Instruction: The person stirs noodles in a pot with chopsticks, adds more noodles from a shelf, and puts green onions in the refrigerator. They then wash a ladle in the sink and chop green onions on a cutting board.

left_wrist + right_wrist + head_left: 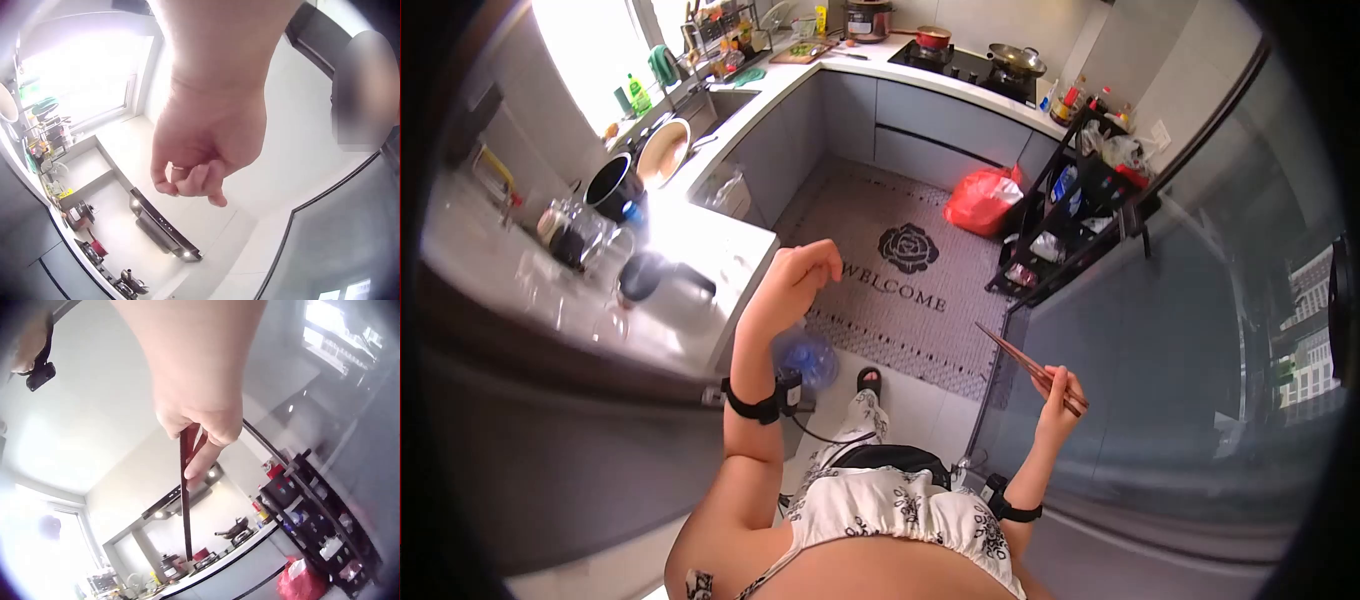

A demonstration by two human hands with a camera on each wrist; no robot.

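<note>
My right hand (pixel 1062 398) holds a pair of brown chopsticks (pixel 1025 361), their tips together and pointing away to the upper left over the mat. In the right wrist view the fingers of the right hand (pixel 203 434) wrap the upper part of the chopsticks (pixel 185 512). My left hand (pixel 793 283) is raised beside the corner of the white counter, wrist bent, with nothing in it. Seen from the left wrist, the fingers of the left hand (pixel 203 150) hang loosely curled, a ring on one of them.
A grey "WELCOME" mat (pixel 870 220) covers the floor ahead. A red plastic bag (pixel 982 200) stands by a black shelf rack (pixel 1065 215) at right. On the far counter are a wok (pixel 1016 60) and red pot (pixel 933 38). A glass door (pixel 1150 330) lies along the right.
</note>
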